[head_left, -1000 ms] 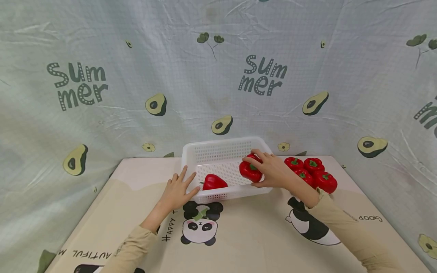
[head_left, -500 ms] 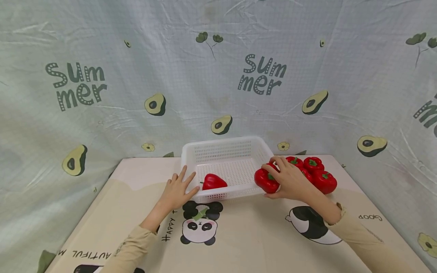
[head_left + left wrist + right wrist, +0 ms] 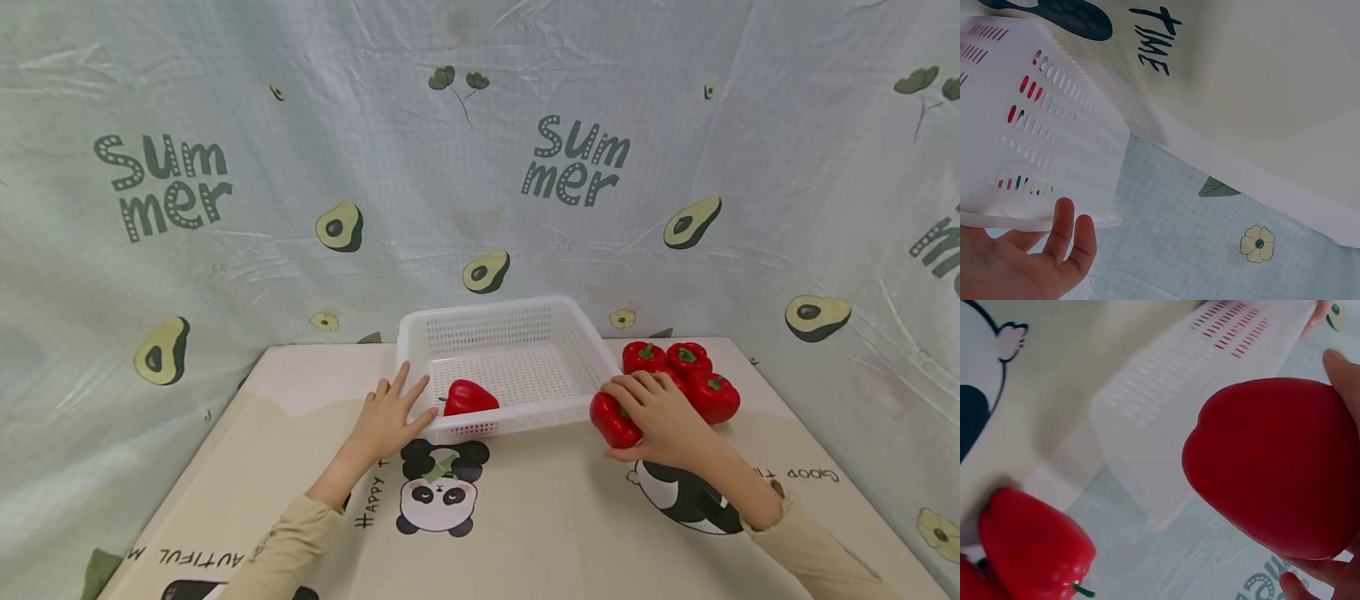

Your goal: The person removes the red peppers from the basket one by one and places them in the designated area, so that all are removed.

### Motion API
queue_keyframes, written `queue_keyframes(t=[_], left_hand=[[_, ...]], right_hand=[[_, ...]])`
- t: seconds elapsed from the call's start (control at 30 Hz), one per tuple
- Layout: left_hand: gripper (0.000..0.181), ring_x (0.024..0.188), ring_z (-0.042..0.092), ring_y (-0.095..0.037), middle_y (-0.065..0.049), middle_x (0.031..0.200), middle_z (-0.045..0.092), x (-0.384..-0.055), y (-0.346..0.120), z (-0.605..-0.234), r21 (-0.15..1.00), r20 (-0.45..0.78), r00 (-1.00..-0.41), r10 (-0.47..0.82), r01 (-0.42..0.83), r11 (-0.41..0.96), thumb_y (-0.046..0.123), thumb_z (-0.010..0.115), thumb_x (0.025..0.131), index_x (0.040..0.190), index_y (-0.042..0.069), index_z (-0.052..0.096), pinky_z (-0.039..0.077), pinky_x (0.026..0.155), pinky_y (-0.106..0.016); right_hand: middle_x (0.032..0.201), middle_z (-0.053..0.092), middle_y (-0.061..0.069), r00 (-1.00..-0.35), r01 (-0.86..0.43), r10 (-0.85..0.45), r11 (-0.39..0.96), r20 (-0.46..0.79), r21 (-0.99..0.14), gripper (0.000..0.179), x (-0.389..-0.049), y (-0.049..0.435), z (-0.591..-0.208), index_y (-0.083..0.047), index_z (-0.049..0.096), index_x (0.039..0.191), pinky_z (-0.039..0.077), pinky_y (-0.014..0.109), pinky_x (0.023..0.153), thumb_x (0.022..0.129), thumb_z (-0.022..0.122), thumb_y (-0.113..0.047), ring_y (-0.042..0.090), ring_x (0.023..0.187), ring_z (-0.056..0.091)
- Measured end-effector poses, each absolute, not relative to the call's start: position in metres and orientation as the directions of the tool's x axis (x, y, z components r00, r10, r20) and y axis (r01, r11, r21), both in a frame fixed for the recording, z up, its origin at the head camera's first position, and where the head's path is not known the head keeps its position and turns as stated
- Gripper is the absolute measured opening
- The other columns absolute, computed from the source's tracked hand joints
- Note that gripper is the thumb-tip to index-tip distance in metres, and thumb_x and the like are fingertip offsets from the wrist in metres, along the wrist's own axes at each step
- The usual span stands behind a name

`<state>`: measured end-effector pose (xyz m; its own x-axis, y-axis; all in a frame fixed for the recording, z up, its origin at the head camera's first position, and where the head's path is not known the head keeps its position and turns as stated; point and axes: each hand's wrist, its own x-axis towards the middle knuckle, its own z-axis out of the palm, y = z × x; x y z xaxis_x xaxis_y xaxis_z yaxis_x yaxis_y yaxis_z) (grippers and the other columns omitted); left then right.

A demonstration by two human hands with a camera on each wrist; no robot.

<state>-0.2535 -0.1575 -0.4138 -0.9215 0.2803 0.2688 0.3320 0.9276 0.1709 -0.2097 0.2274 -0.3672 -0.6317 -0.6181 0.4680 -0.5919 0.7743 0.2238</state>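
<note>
My right hand [image 3: 667,427] grips a red bell pepper [image 3: 613,419] just outside the front right corner of a white plastic basket [image 3: 540,414]. In the right wrist view that bell pepper [image 3: 1272,469] fills much of the right side, with thumb and fingers around it. My left hand [image 3: 388,417] rests on the basket's left rim, fingers spread and fairly straight. Its fingertips [image 3: 1064,209] show beside the slotted wall in the left wrist view. Another red bell pepper [image 3: 468,397] lies on its side in the basket's front left corner.
Several red bell peppers [image 3: 712,396] stand grouped on the table right of the basket, partly behind my right hand. A printed cloth [image 3: 480,167] hangs behind the table's back edge. The pale tabletop [image 3: 540,517] carries panda drawings and lettering.
My right hand has carried its bell pepper from over the basket's right part, to the right and nearer me, past the rim. My left hand and the pepper in the basket stay put.
</note>
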Motion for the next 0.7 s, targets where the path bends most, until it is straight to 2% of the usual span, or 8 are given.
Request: queue_keyframes(t=[0.13,0.23,0.3,0.37,0.43,0.5,0.63,0.7], left_hand=[[0.060,0.104,0.040,-0.036,-0.019,0.145,0.025,-0.252,-0.158,-0.414,0.172,0.261,-0.924,0.280,0.330,0.928,0.051,0.047,0.085,0.134,0.016,0.042,0.038,0.086,-0.053],[0.060,0.104,0.040,-0.036,-0.019,0.145,0.025,-0.251,-0.157,-0.413,0.175,0.266,-0.922,0.282,0.334,0.926,0.050,0.047,0.085,0.134,0.016,0.042,0.038,0.086,-0.053],[0.060,0.104,0.040,-0.035,-0.019,0.146,0.025,-0.251,-0.156,-0.412,0.175,0.265,-0.922,0.284,0.335,0.926,0.050,0.047,0.085,0.134,0.016,0.042,0.038,0.085,-0.052],[0.060,0.103,0.040,-0.035,-0.019,0.146,0.025,-0.251,-0.156,-0.411,0.175,0.266,-0.921,0.286,0.337,0.925,0.050,0.047,0.085,0.134,0.016,0.042,0.038,0.085,-0.051],[0.061,0.102,0.040,-0.035,-0.019,0.145,0.026,-0.252,-0.156,-0.412,0.188,0.277,-0.917,0.286,0.344,0.920,0.052,0.045,0.085,0.133,0.015,0.043,0.038,0.084,-0.052],[0.064,0.101,0.039,-0.035,-0.018,0.146,0.025,-0.256,-0.158,-0.419,0.178,0.308,-0.905,0.292,0.357,0.917,0.059,0.038,0.085,0.134,0.017,0.041,0.037,0.083,-0.051],[0.067,0.100,0.039,-0.036,-0.017,0.145,0.026,-0.256,-0.160,-0.421,0.198,0.331,-0.896,0.296,0.372,0.907,0.063,0.032,0.085,0.134,0.017,0.042,0.037,0.082,-0.052],[0.063,0.100,0.040,-0.036,-0.018,0.145,0.026,-0.257,-0.160,-0.420,0.192,0.323,-0.900,0.293,0.365,0.911,0.058,0.038,0.086,0.134,0.016,0.042,0.037,0.082,-0.052]], right_hand=[[0.106,0.058,0.010,-0.621,-0.585,-0.635,0.766,0.459,0.267,0.075,-0.207,0.236,-0.378,-0.022,0.055,0.115,0.047,0.046,0.076,0.053,0.074,-0.060,0.030,0.097,0.049],[0.106,0.057,0.012,-0.618,-0.584,-0.640,0.762,0.456,0.278,0.068,-0.205,0.242,-0.384,-0.026,0.058,0.114,0.048,0.046,0.074,0.064,0.054,-0.072,0.032,0.094,0.049],[0.107,0.055,0.013,-0.629,-0.581,-0.631,0.769,0.453,0.265,0.068,-0.204,0.245,-0.386,-0.027,0.059,0.113,0.048,0.046,0.073,0.065,0.048,-0.073,0.033,0.094,0.049],[0.106,0.053,0.013,-0.653,-0.571,-0.611,0.785,0.447,0.239,0.068,-0.202,0.248,-0.388,-0.025,0.059,0.112,0.048,0.047,0.073,0.062,0.055,-0.071,0.034,0.095,0.048],[0.106,0.052,0.013,-0.673,-0.563,-0.593,0.798,0.443,0.212,0.072,-0.200,0.251,-0.389,-0.023,0.058,0.112,0.048,0.048,0.072,0.054,0.070,-0.064,0.035,0.095,0.047],[0.105,0.051,0.012,-0.685,-0.557,-0.578,0.808,0.443,0.192,0.079,-0.198,0.254,-0.390,-0.023,0.055,0.112,0.048,0.047,0.070,0.045,0.080,-0.055,0.035,0.095,0.046],[0.106,0.050,0.011,-0.720,-0.544,-0.551,0.826,0.422,0.149,0.081,-0.196,0.261,-0.394,-0.022,0.051,0.112,0.048,0.044,0.068,0.043,0.084,-0.049,0.033,0.094,0.044],[0.107,0.050,0.011,-0.751,-0.533,-0.533,0.838,0.391,0.118,0.081,-0.195,0.265,-0.394,-0.021,0.050,0.112,0.047,0.043,0.068,0.044,0.085,-0.044,0.032,0.094,0.043]])
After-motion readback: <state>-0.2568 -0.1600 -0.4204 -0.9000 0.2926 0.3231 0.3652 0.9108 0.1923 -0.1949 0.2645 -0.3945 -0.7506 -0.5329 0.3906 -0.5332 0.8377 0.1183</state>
